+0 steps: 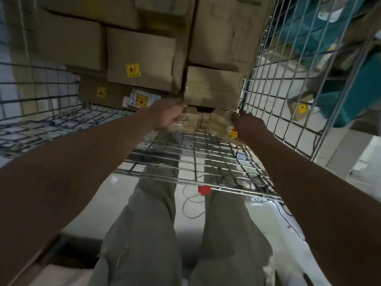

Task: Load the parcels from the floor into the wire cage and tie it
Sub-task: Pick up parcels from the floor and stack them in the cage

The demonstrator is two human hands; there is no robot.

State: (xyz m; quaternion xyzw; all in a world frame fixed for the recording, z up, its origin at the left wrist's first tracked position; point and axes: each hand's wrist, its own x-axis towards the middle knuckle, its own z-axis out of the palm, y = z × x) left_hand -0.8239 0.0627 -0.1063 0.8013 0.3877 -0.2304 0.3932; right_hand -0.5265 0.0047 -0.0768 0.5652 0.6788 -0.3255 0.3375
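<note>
Your two arms reach forward into the wire cage, and between your hands sits a small cardboard parcel low at the front of the load, resting on the cage's wire shelf. Your left hand is at the parcel's left end, fingers curled toward its top left corner; motion blur hides whether they actually grip the cardboard, so the hold on that side cannot be told. Your right hand is at the parcel's right end, its back toward the camera and its fingers wrapped out of sight round the far side, just above a yellow sticker on the box; the grip there cannot be told either.

Directly above the parcel a stacked carton presses close to your left fingertips. More cardboard boxes fill the cage behind it, one large box bearing a yellow label. The cage's right mesh wall stands just beside your right hand. A red clip sits on the near edge of the wire shelf, above your grey trousers. Thin cables lie on the pale floor.
</note>
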